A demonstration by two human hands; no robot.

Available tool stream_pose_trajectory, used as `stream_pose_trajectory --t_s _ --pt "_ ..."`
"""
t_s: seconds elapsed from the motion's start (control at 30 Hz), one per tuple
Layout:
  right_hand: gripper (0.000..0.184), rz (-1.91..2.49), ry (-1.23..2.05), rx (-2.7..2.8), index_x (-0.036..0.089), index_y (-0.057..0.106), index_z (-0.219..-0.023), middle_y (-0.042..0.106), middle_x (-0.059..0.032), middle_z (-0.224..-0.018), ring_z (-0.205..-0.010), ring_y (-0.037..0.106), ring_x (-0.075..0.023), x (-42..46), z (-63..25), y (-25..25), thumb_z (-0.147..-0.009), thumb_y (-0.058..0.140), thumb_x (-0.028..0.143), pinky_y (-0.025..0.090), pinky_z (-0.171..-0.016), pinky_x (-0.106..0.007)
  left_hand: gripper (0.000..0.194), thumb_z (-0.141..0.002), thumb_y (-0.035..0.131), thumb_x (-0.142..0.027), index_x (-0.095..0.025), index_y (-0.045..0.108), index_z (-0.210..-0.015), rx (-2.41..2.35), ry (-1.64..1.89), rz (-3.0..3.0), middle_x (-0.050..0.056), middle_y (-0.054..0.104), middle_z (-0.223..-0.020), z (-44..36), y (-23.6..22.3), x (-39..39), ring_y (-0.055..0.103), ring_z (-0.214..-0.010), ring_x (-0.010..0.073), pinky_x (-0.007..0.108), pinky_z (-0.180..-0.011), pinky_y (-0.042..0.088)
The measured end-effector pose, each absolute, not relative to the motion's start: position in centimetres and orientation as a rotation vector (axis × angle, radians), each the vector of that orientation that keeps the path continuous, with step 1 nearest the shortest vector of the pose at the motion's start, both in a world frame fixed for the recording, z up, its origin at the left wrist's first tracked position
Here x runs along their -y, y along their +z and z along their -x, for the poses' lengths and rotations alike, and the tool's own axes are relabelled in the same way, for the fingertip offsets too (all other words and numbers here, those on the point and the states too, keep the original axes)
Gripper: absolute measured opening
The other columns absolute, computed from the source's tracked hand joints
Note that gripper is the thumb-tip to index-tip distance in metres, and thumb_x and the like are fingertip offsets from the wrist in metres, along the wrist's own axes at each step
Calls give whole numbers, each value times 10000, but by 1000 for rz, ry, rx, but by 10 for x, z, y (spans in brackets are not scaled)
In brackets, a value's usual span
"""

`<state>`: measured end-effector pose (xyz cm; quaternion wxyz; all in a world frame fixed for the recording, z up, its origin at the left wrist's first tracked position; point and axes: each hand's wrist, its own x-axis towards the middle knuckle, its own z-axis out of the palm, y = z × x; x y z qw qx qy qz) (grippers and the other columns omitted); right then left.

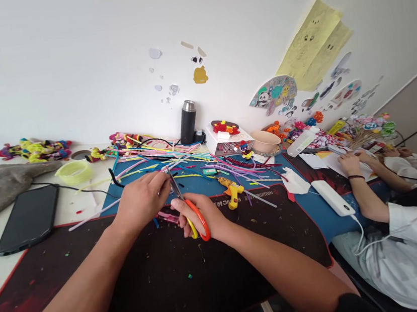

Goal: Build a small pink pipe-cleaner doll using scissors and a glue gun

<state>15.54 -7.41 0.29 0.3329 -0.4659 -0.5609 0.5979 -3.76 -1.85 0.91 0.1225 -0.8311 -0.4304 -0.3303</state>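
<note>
My right hand [200,215] is closed around the scissors [202,222], which have orange and yellow handles. Their metal blades point up and away, toward my left fingertips. My left hand [141,197] is pinched right beside the blade tips; whatever lies between its fingers is too small to make out. Past both hands, a loose pile of coloured pipe cleaners [193,153] spreads over the blue mat [212,188]. A yellow glue gun [231,191] rests just right of the scissors. Below my hands lies a black desk mat [164,288] with small scraps on it.
A dark phone [28,218] and a yellow-green coil [75,171] are at left. Along the wall stand a black thermos [188,123], a white box [230,143] and a round tub [266,141]. At right, a white power strip [333,198] lies near a co-worker's arm [367,197].
</note>
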Motion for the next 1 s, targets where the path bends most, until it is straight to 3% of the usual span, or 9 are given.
stream_pose_trajectory --t_s 0.6,1.0 --pt "556 1245 1509 1504 220 526 -795 632 46 -605 -401 600 -111 74 -157 7 -938 693 731 452 -390 -202 322 -1114 451 -217 -178 696 -909 1113 -882 2337 61 733 -784 40 6 16 707 -716 238 347 -637 440" --pt "531 1304 1457 1557 229 521 -781 561 72 -544 -365 525 -89 74 -162 6 -968 672 703 393 -380 -193 320 -1129 436 -250 -187 705 -969 1169 -836 2397 94 792 -907 43 -3 11 748 -784 250 347 -639 462"
